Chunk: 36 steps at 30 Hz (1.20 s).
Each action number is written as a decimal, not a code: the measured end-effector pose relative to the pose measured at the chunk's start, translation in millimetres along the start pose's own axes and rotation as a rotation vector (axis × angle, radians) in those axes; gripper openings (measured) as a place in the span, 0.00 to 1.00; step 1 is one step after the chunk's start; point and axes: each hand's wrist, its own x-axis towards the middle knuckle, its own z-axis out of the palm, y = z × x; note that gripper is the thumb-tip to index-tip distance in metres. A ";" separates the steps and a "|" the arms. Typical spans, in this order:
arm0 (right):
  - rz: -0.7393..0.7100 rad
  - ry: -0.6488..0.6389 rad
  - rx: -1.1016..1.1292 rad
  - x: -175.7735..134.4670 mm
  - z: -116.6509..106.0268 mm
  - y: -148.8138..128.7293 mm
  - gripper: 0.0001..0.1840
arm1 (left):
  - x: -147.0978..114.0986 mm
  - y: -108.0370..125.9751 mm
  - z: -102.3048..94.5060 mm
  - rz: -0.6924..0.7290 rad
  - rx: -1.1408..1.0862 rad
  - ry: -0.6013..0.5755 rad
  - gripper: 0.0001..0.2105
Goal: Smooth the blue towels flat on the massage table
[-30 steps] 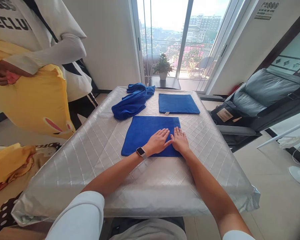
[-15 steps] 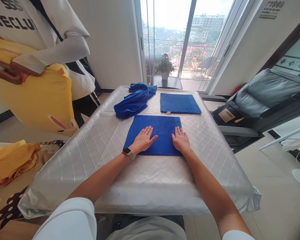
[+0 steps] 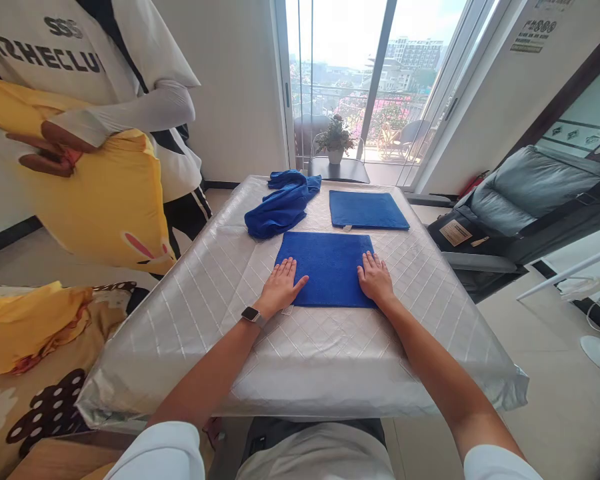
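A flat, rectangular blue cloth [image 3: 330,270] lies in front of me on the table. My left hand [image 3: 281,287] rests on its left edge, fingers stretched out and thumb apart. On the right edge lies my right hand [image 3: 376,277], also flat with straight fingers. A small white label peeks out by my left wrist. Beyond it, a second blue cloth [image 3: 369,209] lies flat in a similar rectangle. A crumpled blue cloth [image 3: 283,207] sits at the far left of the table.
The table has a silver quilted cover [image 3: 320,360]. At the left a person [image 3: 145,113] holds a yellow cloth [image 3: 105,193] with a rabbit print. More yellow cloth [image 3: 35,327] lies on a patterned surface. A grey armchair [image 3: 525,200] stands at the right, a potted plant [image 3: 335,140] behind.
My left hand has shifted left to the cloth's edge, and the label now shows. My right hand stays on the right edge. The view has shifted slightly left.
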 end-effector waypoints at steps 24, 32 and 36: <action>-0.054 -0.188 0.010 -67.1 -1.8 15.9 0.37 | 0.6 -3.5 2.4 0.004 0.034 0.034 0.38; -0.060 -0.193 0.027 -67.3 -1.2 14.8 0.37 | -1.6 -15.0 -5.8 -0.058 0.079 0.010 0.39; -0.055 -0.193 0.035 -67.2 -2.2 13.3 0.37 | 1.3 12.6 -13.8 -0.021 0.064 0.074 0.40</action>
